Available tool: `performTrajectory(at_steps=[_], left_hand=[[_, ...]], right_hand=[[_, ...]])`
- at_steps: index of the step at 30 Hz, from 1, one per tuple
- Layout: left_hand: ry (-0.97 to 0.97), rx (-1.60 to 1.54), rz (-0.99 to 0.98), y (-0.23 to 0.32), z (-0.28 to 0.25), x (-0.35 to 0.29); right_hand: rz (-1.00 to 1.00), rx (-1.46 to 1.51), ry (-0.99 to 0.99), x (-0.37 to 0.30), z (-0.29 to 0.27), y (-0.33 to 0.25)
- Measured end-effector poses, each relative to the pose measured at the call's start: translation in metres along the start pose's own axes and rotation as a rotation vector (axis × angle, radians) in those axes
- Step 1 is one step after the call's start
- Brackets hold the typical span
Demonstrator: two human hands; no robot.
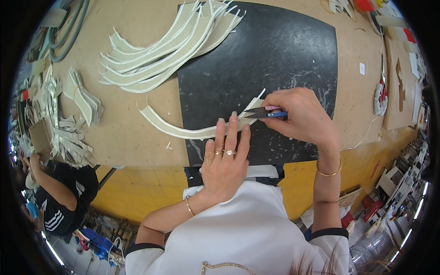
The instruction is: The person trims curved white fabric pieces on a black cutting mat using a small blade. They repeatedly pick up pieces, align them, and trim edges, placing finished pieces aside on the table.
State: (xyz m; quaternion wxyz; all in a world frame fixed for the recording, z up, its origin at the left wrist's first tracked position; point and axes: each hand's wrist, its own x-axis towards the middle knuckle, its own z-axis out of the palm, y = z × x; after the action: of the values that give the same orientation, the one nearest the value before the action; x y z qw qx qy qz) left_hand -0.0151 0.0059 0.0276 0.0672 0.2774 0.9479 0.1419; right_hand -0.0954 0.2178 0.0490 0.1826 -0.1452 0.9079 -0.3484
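Note:
A curved beige fabric strip with white piped edges [172, 130] lies partly on the black mat and partly on the tan tabletop. My left hand [225, 167] rests flat with its fingers stretched out, the fingertips pressing on the strip. In my right hand [302, 114] is a pair of small thread snips [270, 112], with pink and blue on the handles and dark blades. The blades point left, slightly parted, over the strip's right part, close to my left fingertips. Whether they touch the strip I cannot tell.
A fanned pile of similar strips [160, 59] spans the mat's [275, 41] upper left. Further left are a banded bundle [85, 98] and loose pale scraps [66, 133]. Red-handled scissors [381, 98] lie right, near a cardboard piece [398, 82]. Another person [64, 192] works at lower left.

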Motion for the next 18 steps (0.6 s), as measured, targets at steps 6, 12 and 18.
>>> performTrajectory(at_steps=[6,12,18], left_hand=[[-0.046,-0.159,0.019,0.003,0.010,0.008],[0.003,0.035,0.071,0.003,0.015,0.007],[0.013,0.081,0.083,0.004,0.013,0.009]], right_hand=[[0.031,-0.031,-0.076,0.003,-0.006,0.000],[-0.042,-0.072,-0.128,0.012,-0.023,0.004],[-0.014,-0.103,-0.268,0.028,-0.044,0.014]])
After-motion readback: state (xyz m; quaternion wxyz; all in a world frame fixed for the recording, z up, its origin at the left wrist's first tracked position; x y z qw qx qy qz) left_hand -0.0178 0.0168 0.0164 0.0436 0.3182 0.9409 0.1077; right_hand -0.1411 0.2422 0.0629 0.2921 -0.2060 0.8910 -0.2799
